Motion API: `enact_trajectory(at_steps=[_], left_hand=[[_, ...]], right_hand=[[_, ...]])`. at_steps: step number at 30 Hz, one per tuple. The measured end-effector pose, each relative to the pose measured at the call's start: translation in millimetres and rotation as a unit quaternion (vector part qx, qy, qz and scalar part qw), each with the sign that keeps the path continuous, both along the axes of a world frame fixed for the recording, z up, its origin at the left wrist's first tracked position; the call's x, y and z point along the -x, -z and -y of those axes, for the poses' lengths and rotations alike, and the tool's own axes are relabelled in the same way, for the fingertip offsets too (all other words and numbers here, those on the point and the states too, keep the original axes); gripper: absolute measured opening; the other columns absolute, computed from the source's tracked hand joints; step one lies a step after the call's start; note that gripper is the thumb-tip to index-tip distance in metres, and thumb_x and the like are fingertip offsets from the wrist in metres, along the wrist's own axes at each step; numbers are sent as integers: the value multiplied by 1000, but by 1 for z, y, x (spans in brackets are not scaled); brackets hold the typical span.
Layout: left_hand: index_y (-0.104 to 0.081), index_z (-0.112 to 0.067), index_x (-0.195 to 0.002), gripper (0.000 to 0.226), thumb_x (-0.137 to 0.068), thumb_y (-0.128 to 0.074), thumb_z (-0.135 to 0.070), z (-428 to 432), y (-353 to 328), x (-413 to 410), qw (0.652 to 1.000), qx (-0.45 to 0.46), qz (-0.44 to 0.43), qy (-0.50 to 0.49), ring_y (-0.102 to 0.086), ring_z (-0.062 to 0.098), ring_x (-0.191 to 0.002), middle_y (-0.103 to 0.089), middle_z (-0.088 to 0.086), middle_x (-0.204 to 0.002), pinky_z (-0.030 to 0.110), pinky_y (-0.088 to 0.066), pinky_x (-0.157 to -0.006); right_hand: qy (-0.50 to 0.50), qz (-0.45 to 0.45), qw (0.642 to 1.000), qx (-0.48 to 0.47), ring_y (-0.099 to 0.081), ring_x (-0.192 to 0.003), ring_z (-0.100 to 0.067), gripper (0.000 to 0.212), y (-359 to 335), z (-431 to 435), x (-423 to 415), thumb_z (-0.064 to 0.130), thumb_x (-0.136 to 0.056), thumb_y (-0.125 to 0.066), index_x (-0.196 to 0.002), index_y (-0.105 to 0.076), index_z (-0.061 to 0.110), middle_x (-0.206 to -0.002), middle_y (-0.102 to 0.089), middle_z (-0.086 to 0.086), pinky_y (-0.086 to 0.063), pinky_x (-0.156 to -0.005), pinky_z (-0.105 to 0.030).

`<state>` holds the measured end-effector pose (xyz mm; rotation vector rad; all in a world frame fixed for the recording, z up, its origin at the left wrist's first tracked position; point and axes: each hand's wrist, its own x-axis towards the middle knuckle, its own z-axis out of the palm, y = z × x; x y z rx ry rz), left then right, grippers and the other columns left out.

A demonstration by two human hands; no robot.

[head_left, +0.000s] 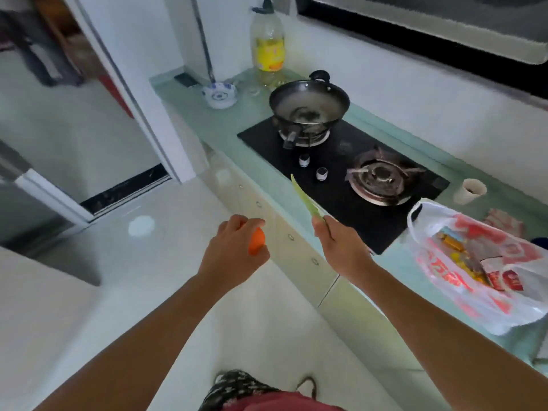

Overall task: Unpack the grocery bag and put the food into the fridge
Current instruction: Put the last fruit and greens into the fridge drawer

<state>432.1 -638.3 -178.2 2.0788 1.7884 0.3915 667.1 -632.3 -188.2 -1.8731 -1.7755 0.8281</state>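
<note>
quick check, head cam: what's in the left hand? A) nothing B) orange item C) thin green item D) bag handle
B: the left hand curls its fingers round an orange item, while the thin green item is pinched in the right hand.

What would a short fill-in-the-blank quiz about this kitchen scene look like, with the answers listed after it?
1. The round item gripped by the left hand is ____.
2. The thin strip pinched by the right hand is ____.
3. The stove has ____ burners, one of them under the wok.
4. The big bottle in the corner has a ____ label.

Answers: orange; green; two; yellow.
</note>
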Motion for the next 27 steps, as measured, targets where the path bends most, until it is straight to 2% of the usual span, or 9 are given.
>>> enact_trajectory(at_steps=[3, 7, 9, 13, 19, 27], left_hand=[[-46, -36, -138, 56, -85, -62, -41, 33, -7, 63, 997, 6, 0, -76, -43, 20, -121, -44, -8, -135, 43, -52, -93], [-46, -38, -137, 55, -84, -63, -42, 85, -13, 157, 986, 1, 2, -169, -44, 19, -122, -45, -10, -134, 39, -52, -93], [-45, -38, -138, 56, -85, -64, -43, 115, -16, 205, 977, -5, -1, -214, -45, 19, -121, -45, -9, -136, 38, -52, -93], [-44, -37, -139, 58, -86, -65, -44, 183, -21, 306, 957, -11, -10, -291, -44, 21, -124, -45, -7, -139, 39, -51, -95], [-43, -37, -141, 59, -87, -66, -44, 288, -18, 436, 921, -1, -13, -389, -43, 20, -125, -44, -7, -139, 37, -51, -96], [-42, -39, -140, 57, -87, -64, -44, 363, -19, 534, 880, 1, 7, -474, -43, 19, -125, -44, -10, -138, 39, -52, -96]], right_hand=[[-82, -15, 996, -8, -61, -68, -25, 56, -9, -2, 70, 60, -102, -24, -90, -57, 16, -74, -64, -8, -52, -70, -44], [-181, -36, 983, -11, -57, -60, -21, 53, -17, 9, 177, 56, -103, -26, -92, -58, 15, -70, -62, -7, -47, -59, -38], [-219, -42, 975, -14, -60, -65, -22, 52, -19, 22, 235, 54, -104, -27, -92, -60, 16, -74, -65, -6, -49, -63, -39], [-308, -47, 950, -19, -60, -63, -21, 51, -22, 60, 357, 55, -103, -26, -93, -59, 17, -70, -63, -5, -49, -62, -39], [-422, -82, 903, -4, -52, -58, -16, 49, -26, 128, 528, 52, -104, -28, -96, -59, 15, -72, -61, -7, -42, -55, -32], [-498, -84, 862, 31, -48, -56, -14, 46, -25, 180, 660, 50, -105, -30, -91, -57, 17, -64, -52, 2, -40, -56, -32]])
